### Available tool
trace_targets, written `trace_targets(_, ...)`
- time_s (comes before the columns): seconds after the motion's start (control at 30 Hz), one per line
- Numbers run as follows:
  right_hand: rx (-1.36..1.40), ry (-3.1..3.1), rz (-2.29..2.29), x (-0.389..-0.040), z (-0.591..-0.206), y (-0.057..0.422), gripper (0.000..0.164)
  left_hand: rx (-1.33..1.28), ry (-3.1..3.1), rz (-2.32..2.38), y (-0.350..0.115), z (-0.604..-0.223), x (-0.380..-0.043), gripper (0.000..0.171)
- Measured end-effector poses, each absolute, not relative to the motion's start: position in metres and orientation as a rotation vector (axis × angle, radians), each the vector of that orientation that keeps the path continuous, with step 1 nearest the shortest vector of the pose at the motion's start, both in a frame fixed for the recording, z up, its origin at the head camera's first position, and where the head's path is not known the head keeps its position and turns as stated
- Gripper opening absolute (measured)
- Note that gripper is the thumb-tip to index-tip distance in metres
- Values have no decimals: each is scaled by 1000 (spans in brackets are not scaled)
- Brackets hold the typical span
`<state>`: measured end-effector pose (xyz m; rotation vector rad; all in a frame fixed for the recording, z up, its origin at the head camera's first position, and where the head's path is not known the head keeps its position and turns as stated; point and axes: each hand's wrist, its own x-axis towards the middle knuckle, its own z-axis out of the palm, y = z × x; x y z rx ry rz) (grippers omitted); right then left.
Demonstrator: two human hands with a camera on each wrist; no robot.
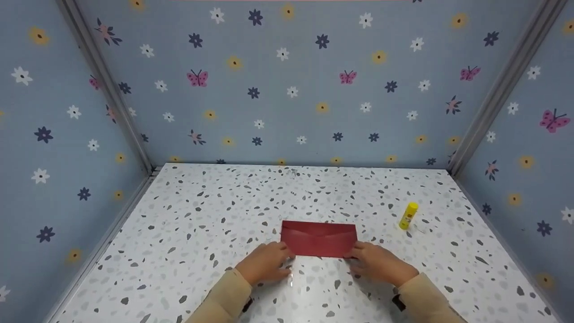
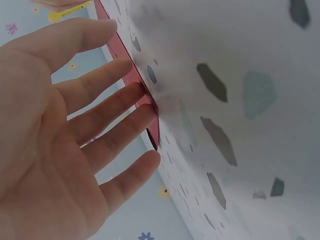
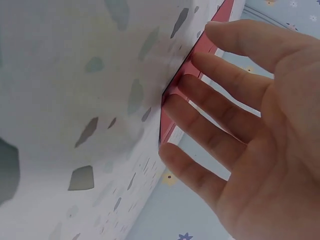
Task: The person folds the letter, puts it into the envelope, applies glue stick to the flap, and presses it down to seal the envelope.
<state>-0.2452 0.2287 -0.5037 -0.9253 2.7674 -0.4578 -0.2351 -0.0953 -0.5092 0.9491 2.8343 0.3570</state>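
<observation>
A dark red paper envelope lies flat on the speckled table, its flap line showing along the upper part. At its lower left corner, my left hand touches it with spread, nearly straight fingertips. My right hand does the same at the lower right corner. In the left wrist view the fingers of the left hand rest on the red paper without curling round it. The right wrist view has the right hand likewise extended, fingertips on the envelope.
A yellow glue stick lies on the table to the right of the envelope. The white table with grey flecks meets a blue flowered back wall, and similar panels with grey metal posts stand at both sides.
</observation>
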Motion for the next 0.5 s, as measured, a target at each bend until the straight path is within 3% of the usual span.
trace_targets(0.5,-876,2838,-335,-250,-506,227,33,838,2853,307,-91,-511,-238,48)
